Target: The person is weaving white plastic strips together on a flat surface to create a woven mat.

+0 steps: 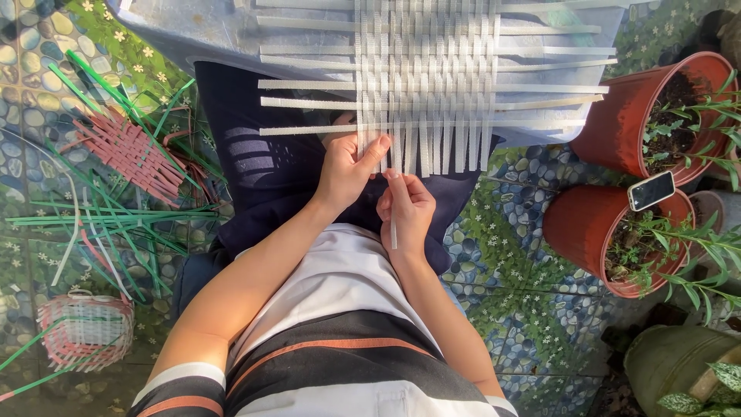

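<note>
left hand [345, 168]: fingers pinch the near edge of the flat white woven plastic-strip mat [423, 85] | right hand [407, 208]: fingers hold one loose white plastic strip [393, 228], standing up-and-down, just below mat, nearer

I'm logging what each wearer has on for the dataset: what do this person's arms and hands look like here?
Both forearms are bare, and the left hand and right hand have no gloves, rings or watch visible. Short sleeves end near the elbows, striped white, dark and orange like the shirt's body.
</note>
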